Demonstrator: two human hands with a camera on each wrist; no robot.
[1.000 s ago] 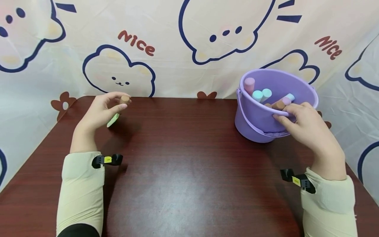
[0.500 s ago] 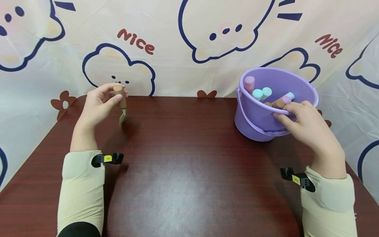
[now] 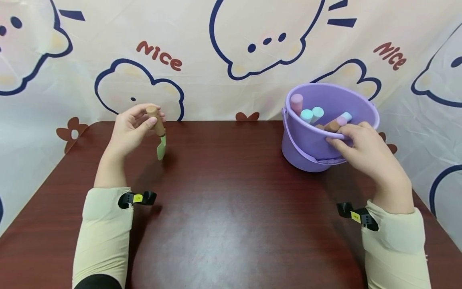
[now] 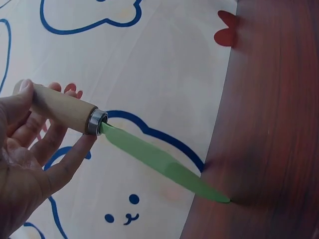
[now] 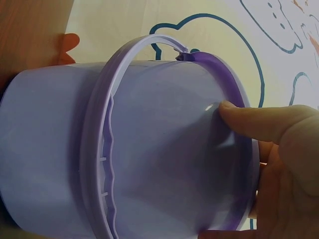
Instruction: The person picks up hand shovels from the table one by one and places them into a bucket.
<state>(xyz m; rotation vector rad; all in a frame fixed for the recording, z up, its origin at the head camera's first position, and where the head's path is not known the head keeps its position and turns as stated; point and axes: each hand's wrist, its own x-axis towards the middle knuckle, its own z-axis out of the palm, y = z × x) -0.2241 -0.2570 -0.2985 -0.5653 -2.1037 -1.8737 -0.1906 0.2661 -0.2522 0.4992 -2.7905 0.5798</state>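
My left hand point(image 3: 131, 127), at the back left of the table, holds a small garden trowel point(image 4: 167, 167) by its wooden handle. Its narrow green blade points down, the tip right at the tabletop in the left wrist view. On the right stands a purple bucket point(image 3: 304, 146), its carrying handle hanging down on the near side. My right hand point(image 3: 375, 154) pinches the bucket's near rim, with the thumb point(image 5: 249, 119) on the outside and the fingers over the inside. Several rods or handle ends stick up within, including a pink one point(image 3: 296, 103) and two mint ones point(image 3: 306, 116).
The dark wooden table point(image 3: 223, 200) spreads between both hands. Behind it hangs a pale curtain point(image 3: 202, 92) with cloud drawings, meeting the table's back edge. Each wrist carries a black camera strap, such as the one at the left cuff point(image 3: 137, 198).
The trowel has turned in my left hand from tilted to nearly upright, blade down, and the hand has shifted slightly right. My right hand keeps its grip on the bucket rim.
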